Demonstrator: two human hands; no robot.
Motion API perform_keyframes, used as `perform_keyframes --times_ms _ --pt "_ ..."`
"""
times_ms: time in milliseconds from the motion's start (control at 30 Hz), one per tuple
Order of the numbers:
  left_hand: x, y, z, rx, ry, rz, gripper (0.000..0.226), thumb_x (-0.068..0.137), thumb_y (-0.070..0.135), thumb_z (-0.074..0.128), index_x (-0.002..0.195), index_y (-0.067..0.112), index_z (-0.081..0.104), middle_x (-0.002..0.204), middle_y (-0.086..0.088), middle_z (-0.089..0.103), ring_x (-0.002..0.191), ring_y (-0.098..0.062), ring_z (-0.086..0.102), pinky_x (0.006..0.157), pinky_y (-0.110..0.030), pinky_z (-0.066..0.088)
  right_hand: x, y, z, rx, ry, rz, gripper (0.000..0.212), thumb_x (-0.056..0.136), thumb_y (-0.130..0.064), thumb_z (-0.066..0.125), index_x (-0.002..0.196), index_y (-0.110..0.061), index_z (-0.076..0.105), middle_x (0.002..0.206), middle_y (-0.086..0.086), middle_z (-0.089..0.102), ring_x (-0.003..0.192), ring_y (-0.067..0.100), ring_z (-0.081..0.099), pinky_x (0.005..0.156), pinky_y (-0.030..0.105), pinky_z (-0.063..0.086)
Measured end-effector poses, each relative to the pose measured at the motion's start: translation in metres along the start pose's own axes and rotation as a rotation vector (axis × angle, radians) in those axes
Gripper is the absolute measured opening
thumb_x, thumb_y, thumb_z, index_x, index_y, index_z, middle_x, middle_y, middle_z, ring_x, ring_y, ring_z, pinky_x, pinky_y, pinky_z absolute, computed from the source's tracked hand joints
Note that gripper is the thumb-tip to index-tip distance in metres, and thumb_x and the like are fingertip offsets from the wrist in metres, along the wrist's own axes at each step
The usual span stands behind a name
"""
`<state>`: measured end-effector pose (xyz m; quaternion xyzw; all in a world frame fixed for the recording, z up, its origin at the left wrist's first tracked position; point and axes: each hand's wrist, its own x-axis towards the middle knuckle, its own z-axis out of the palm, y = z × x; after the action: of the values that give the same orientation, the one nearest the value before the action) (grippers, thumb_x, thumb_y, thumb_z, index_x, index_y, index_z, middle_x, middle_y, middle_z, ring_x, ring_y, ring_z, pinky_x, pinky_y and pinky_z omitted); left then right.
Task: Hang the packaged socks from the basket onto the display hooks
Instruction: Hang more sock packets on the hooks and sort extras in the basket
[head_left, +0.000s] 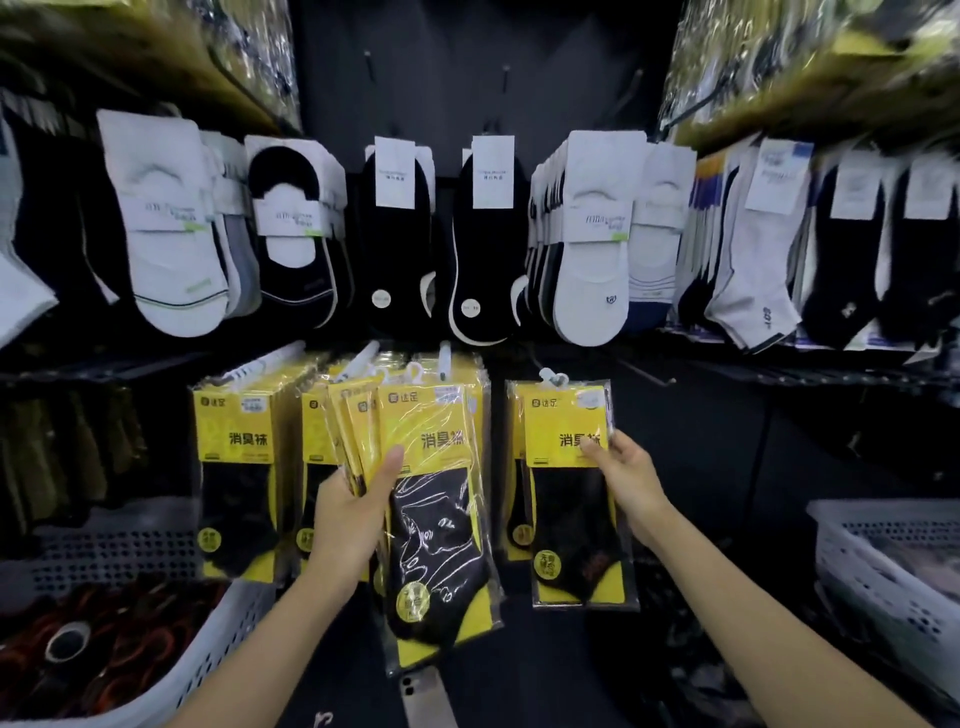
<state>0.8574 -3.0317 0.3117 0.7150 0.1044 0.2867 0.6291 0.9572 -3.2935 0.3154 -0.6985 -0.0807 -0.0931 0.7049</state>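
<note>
Left hand (358, 514) is up in front of the rack. Its thumb lies flat along the front of a fanned stack of sock packs (436, 519) and the fingers are wrapped round behind, so it's got a proper grip. The packs are yellow card with black socks under crinkly plastic, and the stack tilts a bit with its bottom end kicked out to the right.

Right hand (621, 470) comes in from lower right, forearm angled up. It pinches the hanging pack (563, 525), thumb on the front and fingers round the right edge. That pack dangles from its white hanger clip (553, 375).

There's only a narrow dark gap between the stack and that pack. More matching packs (236, 467) hang crowded just left of the stack, on display hooks (275, 358) poking out above them. Right of the hanging pack it's open black panel, across to a second basket (883, 566). A white basket (223, 639) sits lower left, beside the left forearm. Rows of white and black socks (483, 234) hang overhead.
</note>
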Motion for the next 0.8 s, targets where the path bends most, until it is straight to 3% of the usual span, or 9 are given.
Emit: perform_keyframes --times_ms 33,100,200,300,467,533,633,733,800 --pt "0.000 0.000 0.002 0.012 0.004 0.004 0.057 0.068 0.064 0.057 0.081 0.008 0.055 0.045 0.011 0.045 0.042 -0.003 0.046 0.052 -0.020 0.043 0.004 0.002 0.004 0.001 -0.013 -0.002 0.012 0.094 -0.016 0.057 0.100 -0.025 0.063 0.107 -0.001 0.070 0.097 0.010 0.065 0.087 0.025 0.050" --pt "-0.001 0.002 0.004 0.007 -0.015 0.016 0.050 0.069 0.063 0.058 0.067 0.015 0.044 0.038 0.009 0.041 0.037 -0.003 0.043 0.048 -0.019 0.036 0.012 0.007 0.009 0.005 -0.013 0.008 0.012 0.094 -0.016 0.057 0.101 -0.024 0.063 0.107 -0.001 0.070 0.093 0.006 0.065 0.077 0.018 0.050" --pt "0.002 0.003 0.007 -0.006 -0.018 0.037 0.051 0.072 0.060 0.061 0.067 0.011 0.045 0.042 0.007 0.036 0.040 -0.005 0.038 0.052 -0.024 0.034 0.026 0.017 0.016 -0.064 0.078 0.056 0.019 0.091 -0.024 0.063 0.105 -0.011 0.065 0.108 0.006 0.068 0.095 0.014 0.062 0.080 0.021 0.046" --pt "0.003 0.003 0.012 -0.011 -0.033 0.047 0.031 0.080 0.051 0.062 0.071 0.023 0.055 0.038 0.014 0.048 0.037 0.002 0.046 0.053 -0.022 0.036 0.036 0.024 0.020 -0.082 0.278 0.212 0.036 0.082 -0.037 0.072 0.100 -0.007 0.064 0.100 0.004 0.062 0.097 0.018 0.054 0.083 0.028 0.040" --pt "-0.002 0.003 0.015 -0.043 -0.060 0.063 0.027 0.082 0.046 0.063 0.071 0.023 0.056 0.045 0.015 0.055 0.047 0.003 0.054 0.056 -0.019 0.038 0.025 0.028 0.022 -0.127 0.453 0.257 0.034 0.087 -0.026 0.068 0.110 -0.002 0.063 0.108 0.013 0.065 0.098 0.026 0.060 0.072 0.026 0.044" --pt "-0.006 0.002 0.017 -0.052 -0.095 0.082 0.020 0.085 0.041 0.062 0.072 0.028 0.055 0.046 0.025 0.057 0.050 0.013 0.055 0.051 -0.012 0.041 0.008 0.023 0.029 -0.036 0.323 0.205 0.031 0.091 -0.027 0.063 0.110 -0.003 0.062 0.104 0.013 0.066 0.093 0.023 0.062 0.071 0.025 0.049" --pt "-0.014 0.000 0.024 -0.092 -0.164 0.084 0.009 0.084 0.042 0.063 0.084 0.033 0.061 0.063 0.029 0.065 0.062 0.015 0.060 0.051 0.001 0.040 -0.025 0.005 0.046 0.143 0.014 0.163 0.029 0.095 -0.031 0.053 0.106 -0.006 0.064 0.099 0.010 0.069 0.089 0.020 0.068 0.072 0.023 0.056" --pt "-0.023 0.002 0.033 -0.133 -0.209 0.078 0.009 0.081 0.040 0.066 0.087 0.034 0.062 0.069 0.025 0.069 0.067 0.012 0.063 0.052 -0.001 0.042 -0.050 -0.007 0.055 0.194 -0.123 0.107 0.029 0.091 -0.032 0.059 0.102 -0.007 0.067 0.091 0.007 0.074 0.079 0.017 0.072 0.059 0.019 0.055" --pt "-0.026 0.000 0.038 -0.150 -0.222 0.087 0.024 0.074 0.045 0.070 0.092 0.030 0.065 0.078 0.018 0.073 0.075 0.007 0.066 0.057 -0.004 0.045 -0.060 -0.011 0.056 0.218 -0.155 0.098 0.028 0.087 -0.031 0.065 0.104 -0.008 0.067 0.094 0.005 0.075 0.081 0.018 0.072 0.064 0.025 0.056"
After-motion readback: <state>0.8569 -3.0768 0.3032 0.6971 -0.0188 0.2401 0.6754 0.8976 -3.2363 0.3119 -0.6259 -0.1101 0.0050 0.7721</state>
